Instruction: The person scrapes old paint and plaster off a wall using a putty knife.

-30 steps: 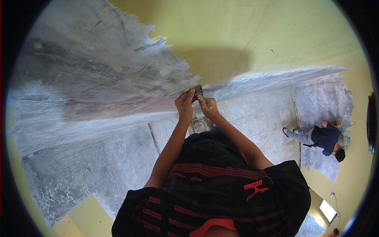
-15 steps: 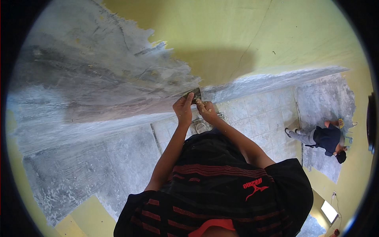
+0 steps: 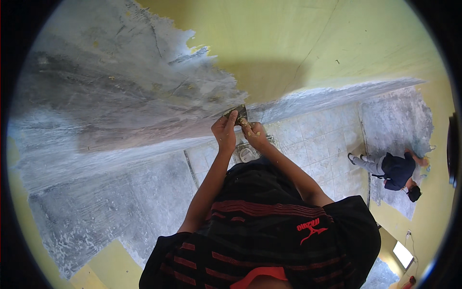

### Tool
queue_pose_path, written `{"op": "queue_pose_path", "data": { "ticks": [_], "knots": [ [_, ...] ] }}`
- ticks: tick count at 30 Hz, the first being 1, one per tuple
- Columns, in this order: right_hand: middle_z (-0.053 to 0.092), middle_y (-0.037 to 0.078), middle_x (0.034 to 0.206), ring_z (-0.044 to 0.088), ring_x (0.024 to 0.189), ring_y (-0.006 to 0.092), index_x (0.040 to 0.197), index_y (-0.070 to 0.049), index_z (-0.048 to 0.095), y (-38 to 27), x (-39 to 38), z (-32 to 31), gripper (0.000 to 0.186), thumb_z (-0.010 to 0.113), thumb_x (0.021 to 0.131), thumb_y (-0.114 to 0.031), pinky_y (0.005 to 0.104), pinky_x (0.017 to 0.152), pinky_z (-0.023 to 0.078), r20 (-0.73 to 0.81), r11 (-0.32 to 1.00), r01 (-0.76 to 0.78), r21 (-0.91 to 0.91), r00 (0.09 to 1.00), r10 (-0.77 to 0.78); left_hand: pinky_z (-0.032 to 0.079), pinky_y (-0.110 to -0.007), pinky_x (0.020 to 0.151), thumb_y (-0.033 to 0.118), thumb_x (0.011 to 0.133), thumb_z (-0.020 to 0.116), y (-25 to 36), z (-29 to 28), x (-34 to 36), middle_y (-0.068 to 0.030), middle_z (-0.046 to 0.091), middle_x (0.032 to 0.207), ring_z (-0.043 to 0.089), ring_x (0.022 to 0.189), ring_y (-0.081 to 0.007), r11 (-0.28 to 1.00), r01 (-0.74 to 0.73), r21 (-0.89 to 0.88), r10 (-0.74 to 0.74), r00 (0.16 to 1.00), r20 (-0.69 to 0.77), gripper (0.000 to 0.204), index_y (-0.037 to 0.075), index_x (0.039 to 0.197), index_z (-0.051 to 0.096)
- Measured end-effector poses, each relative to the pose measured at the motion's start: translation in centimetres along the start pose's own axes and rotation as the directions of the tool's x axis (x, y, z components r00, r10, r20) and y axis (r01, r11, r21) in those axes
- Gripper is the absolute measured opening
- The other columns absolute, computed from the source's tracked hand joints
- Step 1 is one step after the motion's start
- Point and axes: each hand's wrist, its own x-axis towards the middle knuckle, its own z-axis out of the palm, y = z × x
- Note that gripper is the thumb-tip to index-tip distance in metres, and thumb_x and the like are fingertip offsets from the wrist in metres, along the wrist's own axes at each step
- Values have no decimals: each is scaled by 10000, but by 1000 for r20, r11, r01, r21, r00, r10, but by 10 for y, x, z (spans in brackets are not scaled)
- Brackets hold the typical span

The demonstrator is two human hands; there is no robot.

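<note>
Both my arms reach forward to the wall, with the hands close together. My left hand (image 3: 224, 133) pinches a dark, flat scraper blade (image 3: 242, 112) from its left side, the fingers lying over it. My right hand (image 3: 255, 135) is closed round its lower right part, where a handle, if there is one, stays hidden. Yellowish crumbs cling to the right fingers and the blade. The blade lies at the wall, close to the ragged border between bare grey plaster (image 3: 120, 91) and yellow-green paint (image 3: 269, 43).
A pale tiled floor (image 3: 313, 144) spreads below the wall, with a round-topped object (image 3: 246, 154) close to my body. To the right a co-worker (image 3: 398, 171) in a dark shirt reaches to another partly stripped wall. A wire hangs near a bright rectangular opening (image 3: 403, 254).
My hands and the scraper stay almost in place, the whole view shifting slightly. The co-worker's upper arm has moved along the far wall.
</note>
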Motion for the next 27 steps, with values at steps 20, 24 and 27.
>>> {"op": "queue_pose_path", "data": {
  "ticks": [20, 24, 27],
  "knots": [
    [453, -1, 549, 407, 543, 116, 612, -29, 530, 33, 13, 12, 590, 536, 1064, -408, 349, 499, 348, 29, 983, -78, 167, 997, 75, 555, -268, 682, 153, 955, 751, -28, -31, 17, -43, 714, 819, 643, 719, -96, 994, -18, 105, 8, 996, 93, 206, -38, 879, 740],
    [446, -56, 608, 382, 515, 62, 699, -117, 520, 35, 11, 6, 482, 564, 1060, -433, 266, 472, 312, 30, 993, -60, 104, 998, 57, 552, -267, 676, 155, 953, 754, -28, -26, 17, -38, 707, 802, 635, 702, -89, 992, 9, 122, -22, 994, 106, 214, -32, 853, 733],
    [449, -56, 601, 392, 522, 59, 690, -113, 528, 22, 5, 11, 494, 556, 1062, -436, 264, 476, 314, 44, 984, -105, 146, 994, 100, 554, -267, 674, 162, 956, 752, -23, -31, 17, -43, 713, 809, 646, 704, -93, 988, 3, 157, -18, 995, 99, 217, -33, 861, 736]
  ]
}}
